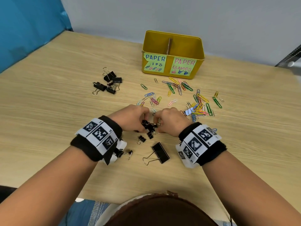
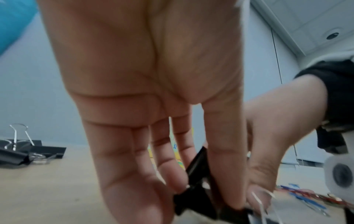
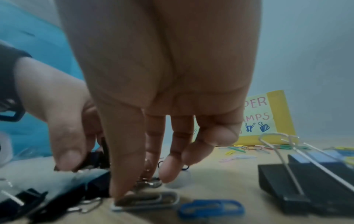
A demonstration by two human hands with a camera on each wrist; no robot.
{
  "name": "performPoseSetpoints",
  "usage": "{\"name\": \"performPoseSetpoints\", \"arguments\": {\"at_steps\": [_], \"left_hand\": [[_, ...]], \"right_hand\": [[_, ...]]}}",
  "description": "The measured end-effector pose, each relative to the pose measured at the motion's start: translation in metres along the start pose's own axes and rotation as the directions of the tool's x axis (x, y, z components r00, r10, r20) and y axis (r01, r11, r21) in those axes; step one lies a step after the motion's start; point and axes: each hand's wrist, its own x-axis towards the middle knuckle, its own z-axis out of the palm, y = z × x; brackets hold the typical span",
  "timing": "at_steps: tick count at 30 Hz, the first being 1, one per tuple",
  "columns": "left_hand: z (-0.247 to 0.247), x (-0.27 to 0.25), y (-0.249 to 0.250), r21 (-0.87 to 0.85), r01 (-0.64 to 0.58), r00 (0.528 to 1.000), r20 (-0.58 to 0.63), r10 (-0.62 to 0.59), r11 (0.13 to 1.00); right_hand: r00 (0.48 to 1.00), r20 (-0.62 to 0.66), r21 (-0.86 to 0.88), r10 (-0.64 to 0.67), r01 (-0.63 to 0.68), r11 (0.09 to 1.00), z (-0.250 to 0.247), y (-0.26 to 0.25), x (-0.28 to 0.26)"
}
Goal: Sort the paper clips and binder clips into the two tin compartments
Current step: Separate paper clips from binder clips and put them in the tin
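Note:
A yellow tin [image 1: 197,51] stands at the back, split by a divider [image 1: 169,45]; its left half is labelled for paper clips, its right half for paper clamps. Coloured paper clips [image 1: 179,93] lie scattered in front of it. My left hand [image 1: 143,122] grips a bunch of small black binder clips [image 1: 149,127], seen close in the left wrist view [image 2: 199,166]. My right hand [image 1: 157,122] pinches a wire handle [image 1: 158,123] of that bunch. In the right wrist view the right hand [image 3: 141,180] sits over a silver handle [image 3: 151,183], its thumb tip by a grey paper clip [image 3: 149,199].
Several black binder clips [image 1: 107,84] lie at the left back. A large binder clip [image 1: 160,152] and a small one [image 1: 141,139] lie near my wrists, another [image 1: 125,153] under the left wrist. A blue paper clip [image 3: 210,209] lies by the right thumb.

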Motion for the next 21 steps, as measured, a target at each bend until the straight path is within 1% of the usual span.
{"name": "performPoseSetpoints", "arguments": {"at_steps": [3, 7, 9, 10, 12, 14, 16, 18, 19, 21], "left_hand": [[-0.003, -0.005, -0.008, -0.061, -0.005, 1.0, 0.001, 0.006, 0.998], [-0.009, -0.014, -0.015, -0.149, -0.024, 0.999, -0.034, 0.019, 0.989], [-0.013, -0.018, -0.019, -0.168, -0.001, 1.0, -0.015, -0.001, 0.986], [-0.015, -0.02, -0.021, -0.162, 0.019, 1.0, 0.015, -0.016, 0.987], [-0.019, -0.024, -0.023, -0.126, 0.067, 0.993, 0.104, -0.054, 0.99], [-0.021, -0.025, -0.024, -0.1, 0.099, 0.984, 0.155, -0.083, 0.99], [-0.021, -0.023, -0.023, -0.117, 0.112, 0.987, 0.129, -0.096, 0.987], [-0.019, -0.018, -0.023, -0.118, 0.106, 0.993, 0.066, -0.099, 0.987], [-0.017, -0.015, -0.022, -0.103, 0.112, 0.993, 0.048, -0.108, 0.988], [-0.012, -0.009, -0.021, -0.066, 0.149, 0.989, 0.031, -0.147, 0.987]], "right_hand": [[0.999, -0.032, 0.053, -0.013, 0.015, 0.998, 0.003, 0.0, 0.001], [0.996, -0.047, 0.244, -0.069, 0.079, 0.967, -0.004, -0.002, 0.0], [0.995, -0.028, 0.329, -0.092, 0.096, 0.939, -0.006, -0.003, -0.001], [0.996, -0.035, 0.343, -0.084, 0.091, 0.935, -0.006, -0.002, 0.0], [0.998, -0.049, 0.307, -0.042, 0.055, 0.95, -0.004, 0.001, 0.003], [1.0, -0.029, 0.211, 0.0, 0.006, 0.977, 0.0, 0.003, 0.007], [1.0, 0.03, 0.149, 0.01, -0.014, 0.989, 0.003, 0.002, 0.011], [0.998, 0.069, 0.152, 0.008, -0.018, 0.988, 0.004, 0.0, 0.015], [0.998, 0.064, 0.145, 0.008, -0.018, 0.989, 0.003, -0.001, 0.017], [1.0, 0.005, 0.112, 0.008, -0.009, 0.994, -0.001, -0.003, 0.02]]}}
